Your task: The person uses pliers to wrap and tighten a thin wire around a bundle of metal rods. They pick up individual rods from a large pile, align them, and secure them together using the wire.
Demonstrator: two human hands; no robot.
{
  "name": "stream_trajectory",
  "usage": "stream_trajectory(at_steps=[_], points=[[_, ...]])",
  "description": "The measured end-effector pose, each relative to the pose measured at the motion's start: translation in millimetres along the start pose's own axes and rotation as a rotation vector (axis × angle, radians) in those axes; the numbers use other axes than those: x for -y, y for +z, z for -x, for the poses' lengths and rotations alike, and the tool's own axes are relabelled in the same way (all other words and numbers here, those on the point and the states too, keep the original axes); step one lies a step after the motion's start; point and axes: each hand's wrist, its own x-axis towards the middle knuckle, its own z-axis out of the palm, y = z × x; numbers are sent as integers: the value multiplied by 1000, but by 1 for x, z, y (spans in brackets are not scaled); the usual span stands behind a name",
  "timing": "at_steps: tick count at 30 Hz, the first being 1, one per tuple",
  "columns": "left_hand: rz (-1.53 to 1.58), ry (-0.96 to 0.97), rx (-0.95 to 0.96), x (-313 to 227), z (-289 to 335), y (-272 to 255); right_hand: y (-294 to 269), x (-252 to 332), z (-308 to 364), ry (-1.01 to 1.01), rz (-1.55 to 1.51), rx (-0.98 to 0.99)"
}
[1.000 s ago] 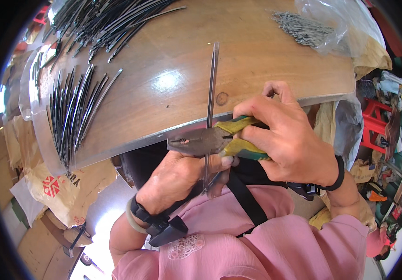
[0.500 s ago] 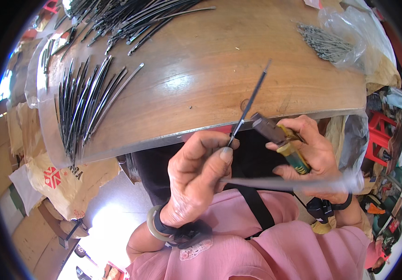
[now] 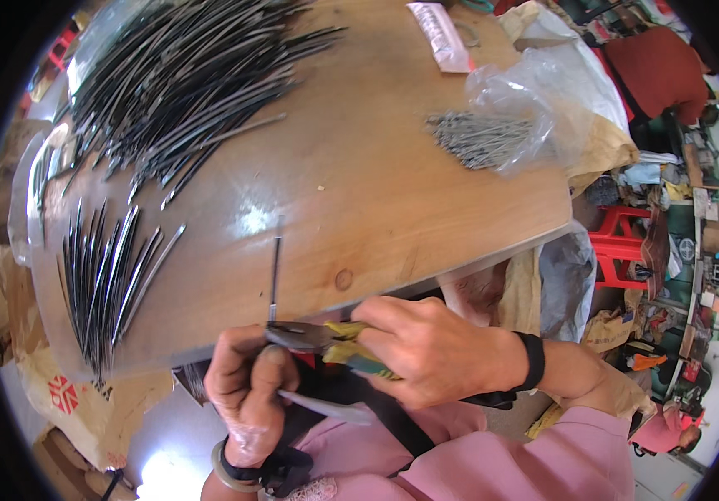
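My left hand (image 3: 242, 384) pinches a thin dark strip (image 3: 275, 271), whose far end points away over the table edge. A flat grey blade-like length (image 3: 326, 407) juts out to the right below those fingers; whether it belongs to the same strip I cannot tell. Pliers with yellow-and-green handles (image 3: 359, 357) are gripped in my right hand (image 3: 426, 342). Their dark jaws lie across the strip just above my left fingertips. How far the jaws are closed is not plain. On the table to the left lies a fanned bunch of black strips (image 3: 117, 284).
A large heap of black strips (image 3: 192, 92) covers the table's (image 3: 393, 209) far left. Thin grey metal pieces (image 3: 480, 138) spill from a clear plastic bag (image 3: 534, 108) at the right, near a pink-and-white packet (image 3: 443, 37). Beyond the right edge stands a red stool (image 3: 618, 246).
The pliers in my right hand have come left, from apart to against the strip at my left fingertips. The strip now stands more upright. The whole view has shifted.
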Motion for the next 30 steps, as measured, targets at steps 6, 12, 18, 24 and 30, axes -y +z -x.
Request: stream_trajectory(at_steps=[6, 12, 18, 24, 30], points=[[-131, -48, -6, -13, -17, -29, -40, -13, -7, 51, -63, -11], [-425, 102, -366, -18, -23, -96, -113, -85, -15, 85, 614, -293], [-876, 251, -148, -53, -43, -97, -119, -86, -17, 58, 787, -302], [-730, 192, -130, -67, -105, -70, -125, -65, -35, 24, 777, -382], [-1332, 520, 18, -43, -158, -51, -106, -26, -11, 43, -277, -947]])
